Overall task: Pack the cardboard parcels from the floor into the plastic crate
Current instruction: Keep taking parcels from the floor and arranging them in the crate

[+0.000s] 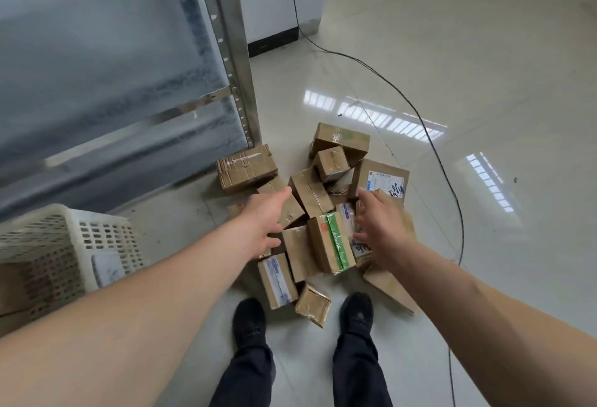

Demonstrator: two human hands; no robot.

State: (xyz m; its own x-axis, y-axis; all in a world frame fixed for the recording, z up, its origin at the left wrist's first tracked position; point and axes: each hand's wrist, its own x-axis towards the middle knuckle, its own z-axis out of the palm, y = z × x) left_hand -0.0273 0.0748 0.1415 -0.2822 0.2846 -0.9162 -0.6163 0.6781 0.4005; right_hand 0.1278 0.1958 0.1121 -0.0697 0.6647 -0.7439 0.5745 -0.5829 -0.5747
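At the lower left of the frame stands a white plastic crate point(69, 246) with perforated walls, and through its side a parcel with a pale label shows dimly inside. Above it, filling the upper left, is a metal shelf point(106, 61) whose upright post point(237, 61) comes down to the floor just left of the parcels. The left hand point(266, 217) reaches in from the lower left with its fingers straight and loosely spread, hovering over the left side of the pile of cardboard parcels point(318, 209); whether it touches any box I cannot tell. The pile lies on the glossy tiled floor point(484, 99) in the middle of the frame, boxes tumbled against and over one another. A corrugated box point(247, 167) sits at its upper left edge near the post, a box with green tape point(332, 243) lies in the centre between both hands, and a labelled flat box point(381, 179) rests at the upper right. The right hand point(379, 224) comes in from the lower right, fingers open and spread, just beside the green-taped box and holding nothing. Two black shoes point(250, 321) stand at the bottom centre, close to the nearest parcels. A black cable point(420, 112) curves across the floor on the right side of the frame.
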